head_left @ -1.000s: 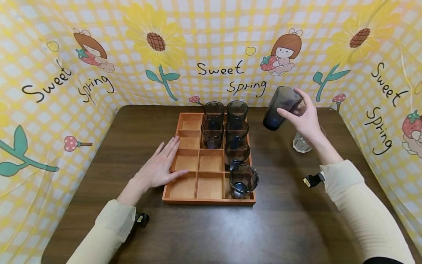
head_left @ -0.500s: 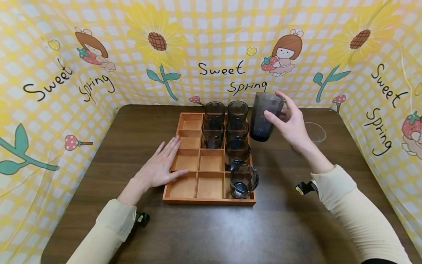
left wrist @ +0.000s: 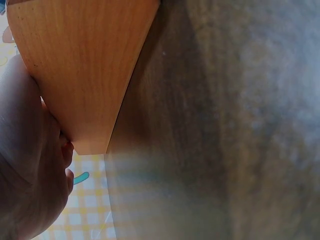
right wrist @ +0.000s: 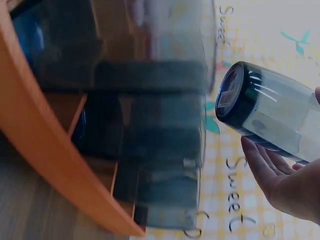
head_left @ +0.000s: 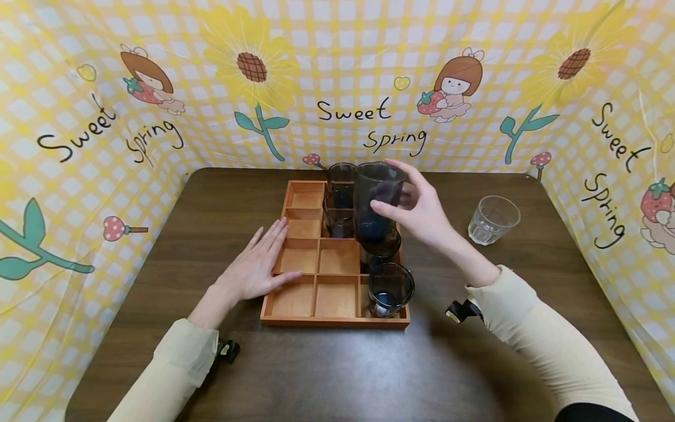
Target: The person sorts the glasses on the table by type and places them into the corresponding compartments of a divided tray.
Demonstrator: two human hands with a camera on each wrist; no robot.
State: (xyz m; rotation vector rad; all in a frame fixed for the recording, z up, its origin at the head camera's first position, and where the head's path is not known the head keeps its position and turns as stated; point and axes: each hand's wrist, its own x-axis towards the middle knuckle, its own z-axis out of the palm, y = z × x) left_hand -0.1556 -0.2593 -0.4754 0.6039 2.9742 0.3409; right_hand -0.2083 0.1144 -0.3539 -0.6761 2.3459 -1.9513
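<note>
My right hand (head_left: 424, 208) grips a tall dark tinted drinking glass (head_left: 375, 199), thumb on the near side, above the right column of a wooden compartment tray (head_left: 337, 322). In the right wrist view, this glass (right wrist: 280, 112) is tilted, its base apart from the tray's glasses. Flat on the tray's left edge rests my left hand (head_left: 250, 269), fingers straight; the left wrist view shows it against the tray's side wall (left wrist: 85, 65). Similar dark glasses stand in the right column, including the front one (head_left: 390, 290), and in the middle column's back cells, one (head_left: 338, 218) partly hidden.
A clear faceted glass (head_left: 493, 220) stands upright on the dark wooden table (head_left: 337, 375), right of the tray. Behind and at the sides hangs a yellow checked cloth (head_left: 337, 53) with printed flowers and lettering.
My right hand has carried the dark glass leftward, from over the table to over the tray, and it leans less in the head view. The clear glass is uncovered. My left hand stays put.
</note>
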